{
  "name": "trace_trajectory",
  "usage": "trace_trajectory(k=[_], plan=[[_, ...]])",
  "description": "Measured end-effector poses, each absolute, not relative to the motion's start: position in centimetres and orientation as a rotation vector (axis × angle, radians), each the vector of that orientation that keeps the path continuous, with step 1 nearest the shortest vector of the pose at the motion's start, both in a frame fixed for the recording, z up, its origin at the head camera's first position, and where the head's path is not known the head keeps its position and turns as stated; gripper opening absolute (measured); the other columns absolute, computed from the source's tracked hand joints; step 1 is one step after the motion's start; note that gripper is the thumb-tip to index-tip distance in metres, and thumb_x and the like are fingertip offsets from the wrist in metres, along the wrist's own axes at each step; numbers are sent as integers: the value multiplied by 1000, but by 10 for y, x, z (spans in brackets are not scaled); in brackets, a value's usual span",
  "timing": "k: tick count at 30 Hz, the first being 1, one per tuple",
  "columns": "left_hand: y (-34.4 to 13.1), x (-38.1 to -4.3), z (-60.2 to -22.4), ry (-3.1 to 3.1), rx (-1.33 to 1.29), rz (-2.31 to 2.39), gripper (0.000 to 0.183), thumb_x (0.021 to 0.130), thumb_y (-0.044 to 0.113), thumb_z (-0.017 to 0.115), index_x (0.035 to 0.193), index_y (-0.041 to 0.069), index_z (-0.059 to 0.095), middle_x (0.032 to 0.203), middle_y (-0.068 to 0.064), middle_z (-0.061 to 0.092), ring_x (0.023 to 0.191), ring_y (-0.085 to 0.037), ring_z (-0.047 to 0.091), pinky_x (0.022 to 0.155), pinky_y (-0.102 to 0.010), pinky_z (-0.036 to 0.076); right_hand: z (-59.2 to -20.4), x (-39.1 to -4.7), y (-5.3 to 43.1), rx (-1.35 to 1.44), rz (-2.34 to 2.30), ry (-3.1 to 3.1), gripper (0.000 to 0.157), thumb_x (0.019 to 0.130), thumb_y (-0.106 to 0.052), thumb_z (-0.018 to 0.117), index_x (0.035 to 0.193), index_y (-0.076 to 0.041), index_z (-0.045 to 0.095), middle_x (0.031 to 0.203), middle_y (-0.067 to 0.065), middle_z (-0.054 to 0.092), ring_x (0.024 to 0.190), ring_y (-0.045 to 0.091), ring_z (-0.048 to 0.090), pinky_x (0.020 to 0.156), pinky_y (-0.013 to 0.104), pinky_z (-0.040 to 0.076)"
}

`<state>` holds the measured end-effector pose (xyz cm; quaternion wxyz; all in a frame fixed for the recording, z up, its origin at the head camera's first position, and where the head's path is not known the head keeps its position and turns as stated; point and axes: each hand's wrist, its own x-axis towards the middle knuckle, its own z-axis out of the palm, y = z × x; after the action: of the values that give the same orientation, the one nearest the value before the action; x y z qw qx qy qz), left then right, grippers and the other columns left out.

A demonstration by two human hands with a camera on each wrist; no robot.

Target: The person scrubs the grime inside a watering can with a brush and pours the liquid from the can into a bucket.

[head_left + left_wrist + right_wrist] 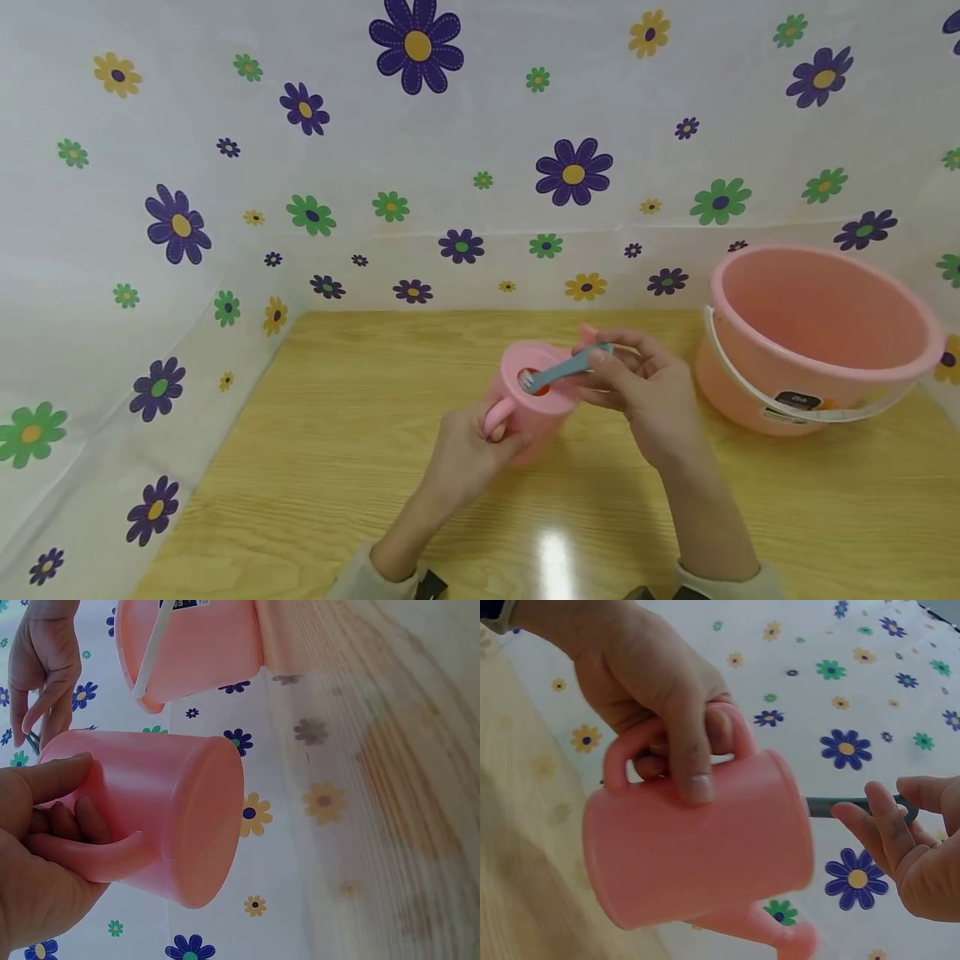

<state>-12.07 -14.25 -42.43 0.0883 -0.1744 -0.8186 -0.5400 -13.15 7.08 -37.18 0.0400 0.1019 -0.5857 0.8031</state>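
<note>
A pink watering can (546,408) is held above the wooden table, tilted in the wrist views. My left hand (467,450) grips it by its loop handle (615,761), thumb on the side wall. Its spout (754,924) shows on the far side in the right wrist view. My right hand (651,390) pinches a blue-handled brush (567,367) near the handle's end. The brush's pale, bristly tip sits at the round opening in the can's top, where some red shows. How deep the tip reaches cannot be told.
A large pink bucket (798,371) with a white carrying handle (735,375) stands on the table to the right, close to my right hand. A white sheet (480,117) printed with flowers rises behind and along the left of the wooden table (322,467).
</note>
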Motion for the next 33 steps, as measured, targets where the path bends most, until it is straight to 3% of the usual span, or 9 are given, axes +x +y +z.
trace_trajectory(k=[6,13,16,21,28,33], plan=[[-141,-123,-425,-2392,-524,-1601,47,78,-3,80,65,10,36,59,8,28,57,-4,35,57,-20,35,-372,-132,73,360,2487,-1783,20,97,-5,62,117,-5,60,115,12,70,89,23,74,76,37,58],[-141,-124,-425,-2394,-566,-1582,43,80,-2,79,68,10,40,59,10,30,58,-5,39,60,-21,41,-374,-133,60,268,2428,-1946,32,94,-9,68,121,2,55,140,6,53,96,18,71,77,37,58],[-141,-124,-424,-2393,-559,-1584,44,79,-3,79,67,10,39,59,10,30,57,-4,39,58,-20,39,-373,-134,66,297,2414,-1886,26,95,-8,66,119,-1,58,134,8,60,92,20,73,77,37,58],[-140,-124,-424,-2398,-551,-1601,45,79,-3,79,66,10,38,59,9,29,57,-3,36,57,-20,37,-371,-131,74,331,2423,-1783,18,97,-7,63,115,-6,62,107,7,74,85,23,74,74,36,58],[-140,-124,-425,-2376,-579,-1566,41,79,-2,80,68,10,42,61,9,32,59,-5,41,58,-20,39,-373,-131,59,279,2412,-1811,25,93,-5,68,117,1,61,120,9,67,92,21,72,74,36,59],[-140,-124,-425,-2384,-575,-1543,42,77,-3,80,68,10,42,61,9,33,58,-4,40,55,-19,37,-372,-127,56,270,2332,-1845,29,93,-4,68,117,7,56,116,12,67,87,22,74,73,38,59]])
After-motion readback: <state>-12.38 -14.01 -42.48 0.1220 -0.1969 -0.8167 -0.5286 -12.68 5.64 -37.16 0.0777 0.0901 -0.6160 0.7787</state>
